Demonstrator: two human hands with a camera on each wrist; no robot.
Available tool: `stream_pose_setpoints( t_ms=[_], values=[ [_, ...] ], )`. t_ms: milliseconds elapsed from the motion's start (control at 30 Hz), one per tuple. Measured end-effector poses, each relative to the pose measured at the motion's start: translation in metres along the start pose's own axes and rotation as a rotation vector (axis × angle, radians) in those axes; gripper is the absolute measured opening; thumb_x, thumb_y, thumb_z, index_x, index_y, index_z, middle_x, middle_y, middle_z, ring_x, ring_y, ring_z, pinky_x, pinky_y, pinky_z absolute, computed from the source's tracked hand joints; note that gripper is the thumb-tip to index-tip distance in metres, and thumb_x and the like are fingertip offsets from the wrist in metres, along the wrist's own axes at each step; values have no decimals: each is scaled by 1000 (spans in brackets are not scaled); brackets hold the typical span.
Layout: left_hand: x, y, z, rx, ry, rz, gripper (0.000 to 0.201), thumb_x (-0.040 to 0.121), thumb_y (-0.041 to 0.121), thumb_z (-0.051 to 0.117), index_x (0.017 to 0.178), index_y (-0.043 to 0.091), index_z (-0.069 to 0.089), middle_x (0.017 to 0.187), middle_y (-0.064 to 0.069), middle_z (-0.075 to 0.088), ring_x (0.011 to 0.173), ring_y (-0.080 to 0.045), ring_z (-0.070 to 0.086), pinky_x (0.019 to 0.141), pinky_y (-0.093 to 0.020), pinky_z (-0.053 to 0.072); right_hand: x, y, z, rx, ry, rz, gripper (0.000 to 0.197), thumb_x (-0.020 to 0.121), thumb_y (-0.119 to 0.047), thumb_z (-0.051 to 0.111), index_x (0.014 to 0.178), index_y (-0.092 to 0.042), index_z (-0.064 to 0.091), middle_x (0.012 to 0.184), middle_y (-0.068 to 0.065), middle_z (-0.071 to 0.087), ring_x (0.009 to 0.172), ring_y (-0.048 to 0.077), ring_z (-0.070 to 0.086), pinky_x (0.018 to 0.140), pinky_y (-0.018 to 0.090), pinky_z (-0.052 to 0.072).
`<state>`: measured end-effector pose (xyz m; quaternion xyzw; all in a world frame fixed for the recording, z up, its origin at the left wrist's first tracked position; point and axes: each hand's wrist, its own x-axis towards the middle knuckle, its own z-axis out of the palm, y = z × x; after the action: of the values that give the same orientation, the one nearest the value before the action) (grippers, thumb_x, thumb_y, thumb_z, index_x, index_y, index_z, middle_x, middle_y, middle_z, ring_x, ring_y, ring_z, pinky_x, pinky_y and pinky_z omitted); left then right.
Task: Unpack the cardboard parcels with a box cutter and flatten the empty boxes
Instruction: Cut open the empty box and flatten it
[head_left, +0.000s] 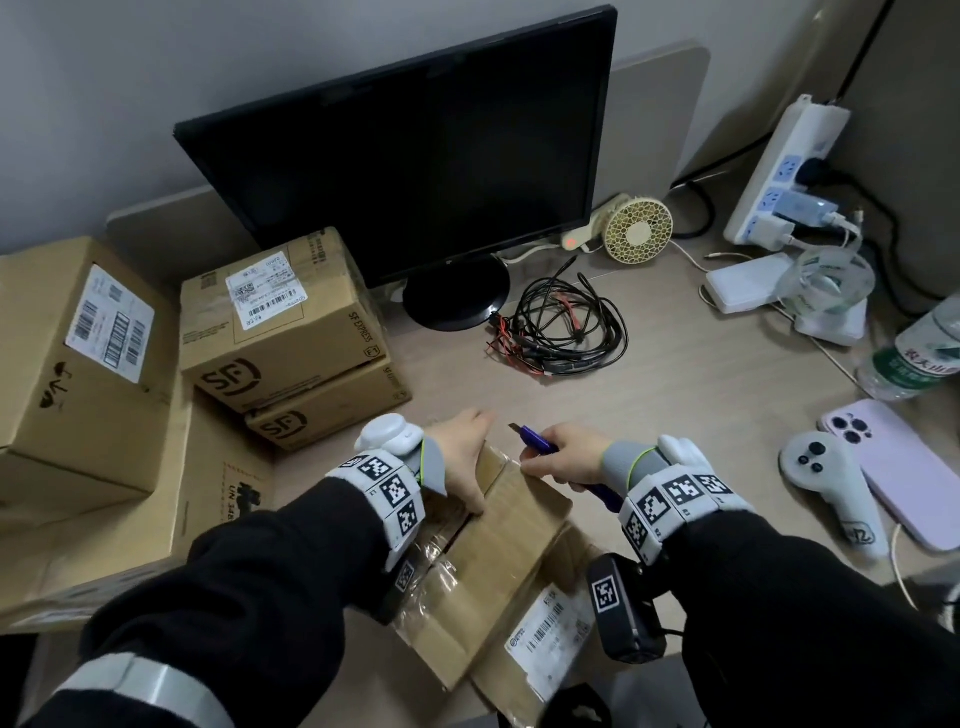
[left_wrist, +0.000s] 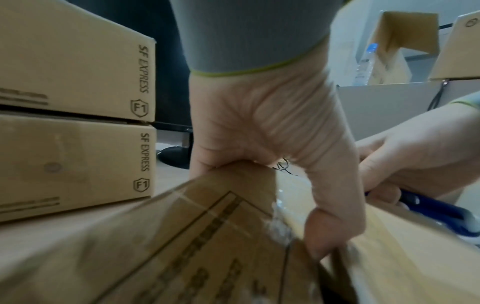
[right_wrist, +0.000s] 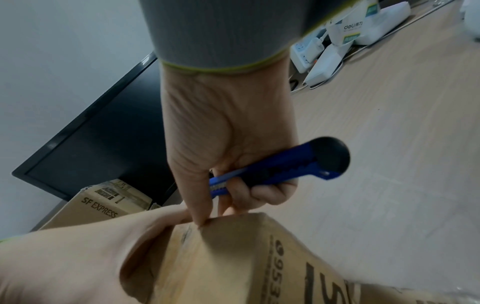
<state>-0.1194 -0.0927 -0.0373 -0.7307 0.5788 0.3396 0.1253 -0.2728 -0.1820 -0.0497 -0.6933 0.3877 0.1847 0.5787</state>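
Note:
A brown taped parcel (head_left: 511, 540) lies at the desk's near edge, its top seam parted. My left hand (head_left: 460, 465) grips its far left flap (left_wrist: 182, 236), fingers curled over the far edge and thumb (left_wrist: 328, 226) pressed into the seam. My right hand (head_left: 563, 457) holds a blue box cutter (head_left: 537, 440) in its curled fingers, tip pointing away toward the monitor. In the right wrist view its thumb (right_wrist: 200, 214) and a fingertip touch the parcel's (right_wrist: 233, 257) far corner, with the cutter (right_wrist: 285, 164) across the palm. The parcel's contents are hidden.
Two stacked SF Express boxes (head_left: 283, 338) and a larger box (head_left: 78, 358) stand at the left on a flat carton. A monitor (head_left: 410, 156) and a cable bundle (head_left: 566, 327) are behind. A phone (head_left: 906, 467), controller (head_left: 831, 483), bottle (head_left: 919, 353) and power strip (head_left: 779, 171) are on the right.

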Motion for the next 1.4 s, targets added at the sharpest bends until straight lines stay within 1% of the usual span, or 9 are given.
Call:
stream_pose_setpoints(
  t_ms=[67, 167, 233, 300, 467, 567, 700, 933, 1400],
  values=[
    [-5, -3, 3, -74, 28, -2, 125, 57, 35, 87, 150, 10, 8, 150, -9, 21, 136, -26, 31, 108, -39, 37, 0, -3, 1, 81, -6, 30, 21, 97, -27, 45, 85, -12, 54, 75, 3, 49, 49, 13, 36, 41, 21, 25],
    [-9, -7, 4, -172, 29, -16, 117, 63, 27, 86, 150, 10, 10, 149, -9, 20, 137, -25, 28, 111, -33, 32, 0, -9, -1, 69, -3, 40, 29, 100, -29, 34, 95, -12, 56, 72, 0, 51, 42, 11, 35, 39, 19, 22],
    [-10, -11, 3, -231, -4, -22, 108, 65, 25, 85, 147, 11, 17, 145, -8, 24, 135, -24, 31, 110, -33, 32, 3, -12, -1, -13, 7, -3, 18, 100, -23, 35, 105, -15, 51, 73, 0, 54, 46, 13, 35, 37, 18, 23],
    [-10, -11, 2, -266, -33, -27, 101, 66, 23, 85, 145, 13, 22, 140, -8, 27, 130, -23, 35, 108, -34, 35, 6, -15, -1, -106, 37, -43, 13, 99, -20, 39, 107, -20, 50, 73, -2, 56, 49, 15, 36, 36, 17, 25],
    [-9, -7, 2, -332, -40, -61, 88, 72, 16, 79, 143, 13, 27, 137, -8, 26, 125, -24, 38, 101, -30, 39, 10, -22, -1, -287, 57, -73, 22, 98, -22, 44, 116, -20, 56, 72, -6, 58, 49, 13, 41, 37, 17, 30],
    [-7, -7, 4, -346, -13, -78, 85, 74, 16, 77, 144, 14, 28, 140, -9, 26, 128, -26, 34, 97, -27, 35, 11, -23, -2, -308, 56, -86, 23, 97, -20, 44, 116, -20, 57, 78, -2, 61, 49, 14, 41, 39, 19, 31],
    [-6, -5, 5, -352, 20, -86, 85, 74, 22, 77, 144, 16, 28, 141, -8, 26, 130, -24, 30, 98, -27, 31, 11, -23, -2, -283, 64, -105, 22, 98, -21, 45, 116, -19, 57, 71, -5, 58, 50, 13, 41, 38, 18, 30],
    [-7, -4, 8, -348, 54, -92, 92, 69, 55, 76, 141, 17, 32, 139, -3, 29, 131, -20, 31, 108, -32, 29, 6, -22, -3, -242, 46, -131, 25, 97, -19, 46, 119, -19, 58, 71, -6, 57, 55, 11, 44, 44, 21, 33],
    [-7, -6, 9, -313, 52, -85, 93, 69, 56, 76, 140, 15, 32, 140, -5, 30, 131, -20, 33, 110, -35, 30, 4, -18, -6, -172, 27, -145, 26, 96, -15, 46, 116, -21, 61, 72, -7, 59, 56, 8, 47, 45, 20, 34]
  ],
)
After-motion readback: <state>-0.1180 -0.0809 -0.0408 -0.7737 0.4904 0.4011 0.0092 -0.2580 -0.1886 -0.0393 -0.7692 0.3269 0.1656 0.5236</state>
